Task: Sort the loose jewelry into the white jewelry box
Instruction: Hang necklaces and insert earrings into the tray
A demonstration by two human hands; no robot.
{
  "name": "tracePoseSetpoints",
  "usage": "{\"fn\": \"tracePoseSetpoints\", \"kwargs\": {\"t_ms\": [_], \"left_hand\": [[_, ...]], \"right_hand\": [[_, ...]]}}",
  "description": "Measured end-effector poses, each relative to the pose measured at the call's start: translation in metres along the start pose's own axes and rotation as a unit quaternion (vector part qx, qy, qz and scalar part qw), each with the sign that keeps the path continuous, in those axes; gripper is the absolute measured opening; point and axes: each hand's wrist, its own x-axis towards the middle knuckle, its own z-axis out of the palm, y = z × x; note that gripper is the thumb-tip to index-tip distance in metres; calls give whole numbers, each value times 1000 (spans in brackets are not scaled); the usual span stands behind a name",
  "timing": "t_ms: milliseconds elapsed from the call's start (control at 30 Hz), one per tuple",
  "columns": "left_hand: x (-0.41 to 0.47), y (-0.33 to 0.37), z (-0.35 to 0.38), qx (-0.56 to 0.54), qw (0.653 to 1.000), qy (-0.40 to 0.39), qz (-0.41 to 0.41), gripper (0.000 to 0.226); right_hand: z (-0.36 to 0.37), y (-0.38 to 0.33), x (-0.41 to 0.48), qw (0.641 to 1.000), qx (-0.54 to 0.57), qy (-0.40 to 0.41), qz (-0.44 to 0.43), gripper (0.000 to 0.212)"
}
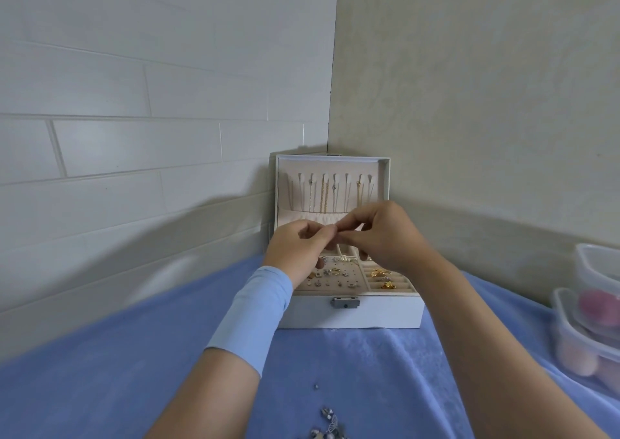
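Head view: the left hand (298,247) and right hand (379,237) meet fingertip to fingertip above the open white jewelry box (352,313), pinched narrow. What they hold is too small to tell. Best kept low over the tray, so a slip lands inside. Loose jewelry (327,422) waits at 6 o'clock on the blue cloth (134,371). Plastic containers (587,321) crowd 3 o'clock, and the cloth runs broad toward 8.

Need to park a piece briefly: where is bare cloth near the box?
Widest: the blue cloth left of the jewelry box, between wall and left forearm. A smaller patch lies before the box, between the forearms, beyond the loose jewelry. Crowded: over the box, where the left hand and right hand meet, and the right edge by the plastic containers.
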Motion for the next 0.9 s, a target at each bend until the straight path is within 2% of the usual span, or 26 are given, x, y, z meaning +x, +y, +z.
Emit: {"fn": "tracePoseSetpoints", "kwargs": {"t_ms": [100,200,333,433,900], "left_hand": [[2,-9,1,144,988,-15,45,24],[5,-19,1,295,951,-38,90,21],[5,-22,3,399,906,-81,112,29],[4,-23,3,417,897,-104,105,30],[4,-24,3,398,905,-107,101,27]], "right_hand": [[0,13,3,995,-90,19,34,5],[1,21,3,976,-203,-7,81,5],[5,25,1,959,-260,-50,106,8],[8,24,2,952,-283,-55,101,4],[8,22,1,947,-296,-85,90,11]]}}
